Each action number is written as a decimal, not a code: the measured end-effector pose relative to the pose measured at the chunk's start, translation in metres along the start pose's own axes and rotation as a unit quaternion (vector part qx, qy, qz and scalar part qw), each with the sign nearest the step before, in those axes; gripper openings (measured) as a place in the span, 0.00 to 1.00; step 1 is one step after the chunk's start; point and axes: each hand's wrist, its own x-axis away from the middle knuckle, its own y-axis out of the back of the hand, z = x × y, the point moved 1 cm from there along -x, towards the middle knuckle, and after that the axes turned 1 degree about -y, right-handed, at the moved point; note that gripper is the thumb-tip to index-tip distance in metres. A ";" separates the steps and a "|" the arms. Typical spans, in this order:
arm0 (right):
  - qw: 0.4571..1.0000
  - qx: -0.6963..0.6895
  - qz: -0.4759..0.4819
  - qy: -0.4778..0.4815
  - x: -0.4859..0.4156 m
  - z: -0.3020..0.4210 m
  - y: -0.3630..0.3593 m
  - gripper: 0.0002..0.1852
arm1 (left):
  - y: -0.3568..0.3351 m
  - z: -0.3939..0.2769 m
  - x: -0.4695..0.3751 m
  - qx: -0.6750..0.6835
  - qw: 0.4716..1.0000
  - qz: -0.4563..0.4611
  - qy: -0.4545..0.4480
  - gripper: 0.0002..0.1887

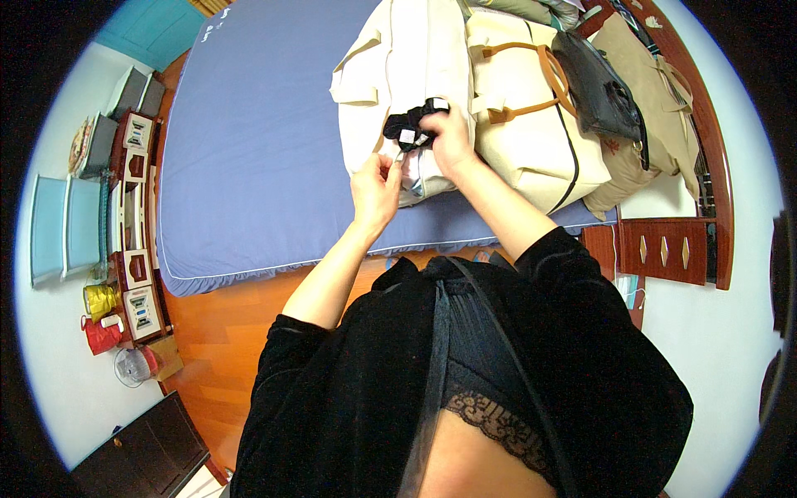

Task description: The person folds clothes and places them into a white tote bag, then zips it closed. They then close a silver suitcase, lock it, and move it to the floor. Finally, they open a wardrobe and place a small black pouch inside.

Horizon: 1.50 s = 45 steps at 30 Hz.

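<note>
A large cream fabric bag (429, 56) with a long zipper and strap handles lies on the bed in front of me. Its near end is partly open, and some pale and dark contents show inside. My right hand (453, 143) grips a bunched black cloth item (405, 124) with white tags, held over that opening. With thumb and fingertips, my left hand (377, 187) pinches the opening's edge just below the black cloth; whether it has the zipper pull or only fabric, I cannot tell.
Right of the bag stands a cream bag with brown handles (529, 137), then a black handbag (598, 87) and a beige bag (654, 106). Under them is the bed with a blue sheet (261, 137). A wooden nightstand (663, 249), a cabinet (137, 267) and a fan (134, 366) stand around.
</note>
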 end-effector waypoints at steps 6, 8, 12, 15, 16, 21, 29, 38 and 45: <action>0.914 0.351 0.050 0.199 0.034 0.006 -0.003 0.10 | 0.009 -0.015 -0.003 0.006 0.999 -0.033 0.034 0.09; 0.922 0.359 0.119 0.079 0.035 0.015 0.006 0.10 | 0.008 -0.006 -0.002 0.006 0.998 -0.046 0.031 0.08; 0.803 0.552 0.100 0.200 0.032 0.012 -0.007 0.11 | 0.003 -0.008 0.001 0.036 0.998 -0.052 0.011 0.08; 0.817 0.568 0.025 0.096 0.020 0.012 -0.010 0.13 | 0.001 -0.013 0.004 0.010 0.999 -0.036 -0.010 0.08; 0.826 0.558 0.015 0.077 0.019 0.012 -0.013 0.14 | 0.001 -0.014 0.004 -0.002 0.999 -0.033 -0.028 0.08; 0.874 0.462 -0.015 0.150 0.034 0.001 -0.009 0.13 | 0.006 -0.017 0.002 -0.006 0.999 -0.037 -0.004 0.07; 0.775 0.509 0.145 0.346 0.069 0.019 -0.006 0.16 | 0.004 -0.014 0.007 0.009 0.999 -0.037 -0.013 0.07; 0.714 0.657 0.175 0.169 0.017 -0.005 -0.038 0.20 | -0.004 -0.014 0.019 -0.091 0.989 0.002 -0.120 0.06; 0.649 0.693 0.219 0.226 0.028 0.008 -0.032 0.19 | -0.003 -0.015 0.027 -0.043 0.996 0.015 -0.076 0.06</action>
